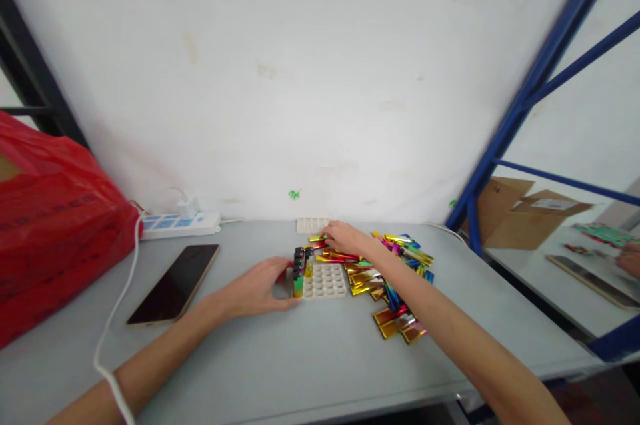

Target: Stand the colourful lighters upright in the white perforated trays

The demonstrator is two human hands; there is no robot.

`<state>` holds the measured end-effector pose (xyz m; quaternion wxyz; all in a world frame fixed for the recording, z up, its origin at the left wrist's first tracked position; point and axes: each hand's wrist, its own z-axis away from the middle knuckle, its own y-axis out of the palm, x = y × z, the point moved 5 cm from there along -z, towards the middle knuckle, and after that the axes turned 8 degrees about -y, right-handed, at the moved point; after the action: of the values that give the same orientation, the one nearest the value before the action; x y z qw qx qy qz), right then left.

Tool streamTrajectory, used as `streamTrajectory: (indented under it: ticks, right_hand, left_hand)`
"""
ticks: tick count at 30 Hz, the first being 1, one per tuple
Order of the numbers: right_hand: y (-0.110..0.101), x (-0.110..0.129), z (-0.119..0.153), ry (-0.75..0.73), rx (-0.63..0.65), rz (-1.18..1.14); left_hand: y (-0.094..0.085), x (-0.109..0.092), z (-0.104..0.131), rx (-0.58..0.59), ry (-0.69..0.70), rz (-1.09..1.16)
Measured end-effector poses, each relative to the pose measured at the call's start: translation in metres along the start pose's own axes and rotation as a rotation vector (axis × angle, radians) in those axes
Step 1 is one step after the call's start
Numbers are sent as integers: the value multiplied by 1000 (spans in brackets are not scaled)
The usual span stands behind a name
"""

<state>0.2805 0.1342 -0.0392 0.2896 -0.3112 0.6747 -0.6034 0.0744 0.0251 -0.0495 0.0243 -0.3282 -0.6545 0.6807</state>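
Observation:
A pale tray with rows of round holes (327,282) lies on the table. Along its left side stands a row of lighters (299,273) with black tops; the front one has a green and yellow body. My left hand (263,286) is beside that row, thumb and forefinger apart, close to the tray's left edge. Farther back, my right hand (343,237) has its fingers bent together over a few shiny gold and red pieces; what is between the fingertips is hidden. A loose pile of shiny, flat, metallic-coloured pieces (365,275) spreads under and beside my right forearm.
A second pale holed tray (311,225) lies by the wall. At left are a phone (175,284), a power strip (175,224), a white cable (123,292) and a red plastic bag (55,225). Beyond the blue frame (520,105) are a cardboard box (520,215) and another person's hand (630,258).

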Motion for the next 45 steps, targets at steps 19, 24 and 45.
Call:
streamTrajectory:
  ticks: [19,24,45]
  right_hand:
    - [0,-35,34,112,73,-189]
    - [-20,-30,50,122,-265,-222]
    - [-11,37,53,176,-567,-1507]
  left_hand:
    - [3,-2,-5,-27,-36,-29]
    - [5,-2,-6,-25,-41,-76]
    - [10,0,-12,-69,-106,-72]
